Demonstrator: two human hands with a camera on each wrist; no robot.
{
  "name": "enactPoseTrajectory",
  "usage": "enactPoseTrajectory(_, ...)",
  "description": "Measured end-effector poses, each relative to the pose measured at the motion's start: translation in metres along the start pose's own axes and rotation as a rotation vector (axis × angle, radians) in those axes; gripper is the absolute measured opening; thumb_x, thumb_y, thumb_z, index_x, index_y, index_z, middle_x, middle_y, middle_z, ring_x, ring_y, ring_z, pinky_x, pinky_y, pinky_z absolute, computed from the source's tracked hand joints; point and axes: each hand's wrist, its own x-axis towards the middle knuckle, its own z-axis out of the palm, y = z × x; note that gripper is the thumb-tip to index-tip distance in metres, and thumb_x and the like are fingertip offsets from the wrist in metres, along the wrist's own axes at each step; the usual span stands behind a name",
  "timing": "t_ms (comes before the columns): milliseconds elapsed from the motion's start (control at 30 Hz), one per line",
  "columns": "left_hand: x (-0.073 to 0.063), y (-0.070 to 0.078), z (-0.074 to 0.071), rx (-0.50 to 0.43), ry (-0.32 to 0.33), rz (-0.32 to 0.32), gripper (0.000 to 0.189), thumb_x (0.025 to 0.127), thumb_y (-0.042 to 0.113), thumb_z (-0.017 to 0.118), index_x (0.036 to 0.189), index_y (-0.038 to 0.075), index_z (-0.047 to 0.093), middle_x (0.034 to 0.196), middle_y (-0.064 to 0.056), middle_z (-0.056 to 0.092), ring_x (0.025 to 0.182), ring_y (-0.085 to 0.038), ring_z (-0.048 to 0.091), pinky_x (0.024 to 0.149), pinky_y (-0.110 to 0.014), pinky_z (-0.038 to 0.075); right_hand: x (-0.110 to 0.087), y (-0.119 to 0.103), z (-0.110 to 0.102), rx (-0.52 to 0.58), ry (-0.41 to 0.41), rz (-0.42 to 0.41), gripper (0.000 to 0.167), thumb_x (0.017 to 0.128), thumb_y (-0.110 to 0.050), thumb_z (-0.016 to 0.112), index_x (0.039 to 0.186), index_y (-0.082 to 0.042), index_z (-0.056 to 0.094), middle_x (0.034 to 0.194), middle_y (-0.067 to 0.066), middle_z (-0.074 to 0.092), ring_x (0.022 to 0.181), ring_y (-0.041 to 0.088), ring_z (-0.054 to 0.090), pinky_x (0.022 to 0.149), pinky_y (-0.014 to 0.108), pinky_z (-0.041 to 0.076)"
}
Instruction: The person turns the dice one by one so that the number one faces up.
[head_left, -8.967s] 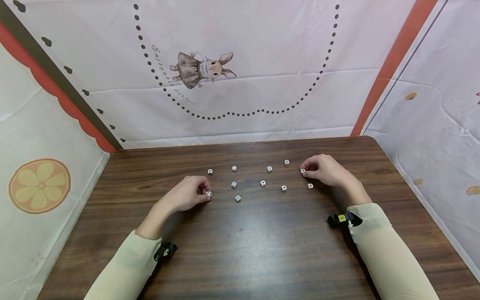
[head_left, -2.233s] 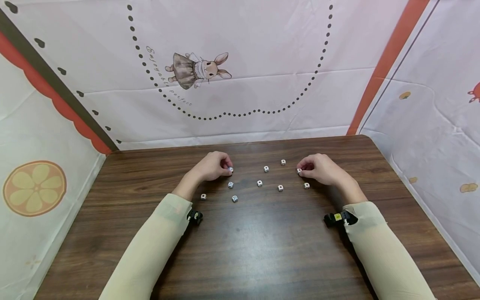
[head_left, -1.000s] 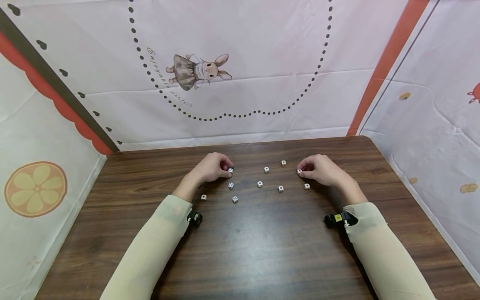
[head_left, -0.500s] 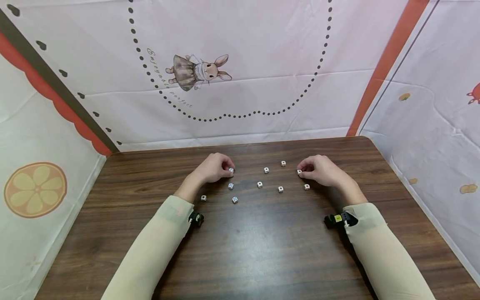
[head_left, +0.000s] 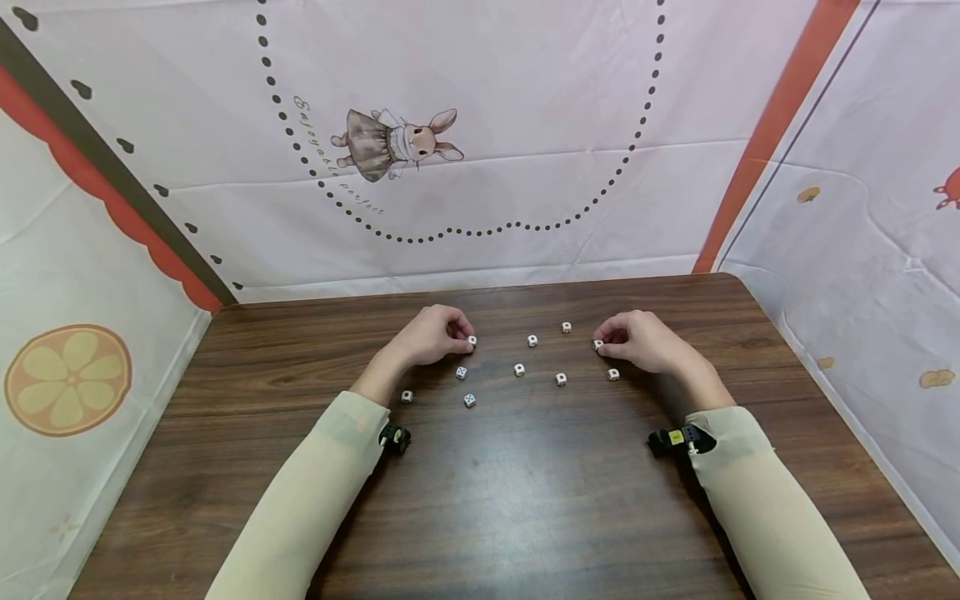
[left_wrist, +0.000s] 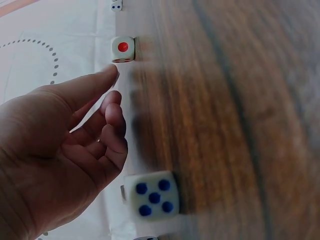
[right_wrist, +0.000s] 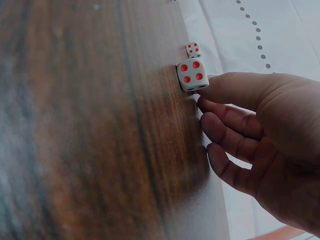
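Shifted slightly toward frame ctr vs. half a sec ago: L hand (head_left: pixel 431 337) and the L die (head_left: pixel 471 341) at its fingertips, upper-mid frame, a touch left of ctr. R hand (head_left: pixel 641 340) holds its spot right of ctr, on the R die (head_left: pixel 597 344). L thumb and forefinger pinch their die by the tips; the L wrist view shows it w/ one red pip toward the cam, thumb tip right at its edge, other fingers curled loosely, forefinger hidden. R thumb and forefinger likewise pinch theirs, four red pips facing the cam in the R wrist view, forefinger again hidden, a 2nd die visible just above it.

Eight more white dice lie on the dark wood-grain table (head_left: pixel 480 508): a single-pip die (head_left: pixel 407 397) near the L wrist; an upper five-pip die (head_left: pixel 461 373) and a lower five-pip die (head_left: pixel 469 400), both below the L fingertips; four mid dice (head_left: pixel 532 341) spread btwn the hands; and a near-R die (head_left: pixel 613 375) just below the R fingertips.

Pale sleeves (head_left: pixel 292 492) run to the bottom edge, each w/ a black wrist cam (head_left: pixel 395 438). Bkgd, top of frame: white cloth (head_left: pixel 525 100) w/ rabbit print.
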Motion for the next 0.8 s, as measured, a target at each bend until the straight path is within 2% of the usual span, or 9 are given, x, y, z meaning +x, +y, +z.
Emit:
enactPoseTrajectory(433,0.0007,-0.0017,0.0017,0.028,-0.006,-0.01,0.013,0.089,0.015,0.088,0.095,0.012,0.077,0.085,0.003,0.07,0.082,-0.014,0.063,0.081,-0.033,0.049,0.0,0.0003,-0.0002,0.007,-0.005,0.006,0.01,0.096,-0.008,0.079,0.106,-0.007,0.079,0.095,0.0,0.075,0.089,0.019,0.066,0.083,0.043,0.052)
enactPoseTrajectory(800,-0.0024,-0.0041,0.0009,0.014,0.011,0.003,0.024,0.089,0.016,0.088,0.108,0.008,0.076,0.087,0.001,0.068,0.083,-0.015,0.062,0.085,-0.035,0.048,0.0014,0.0017,0.0007,0.002,-0.001,0.003,0.009,0.095,-0.008,0.079,0.104,-0.007,0.08,0.094,0.0,0.075,0.088,0.018,0.066,0.082,0.042,0.052)
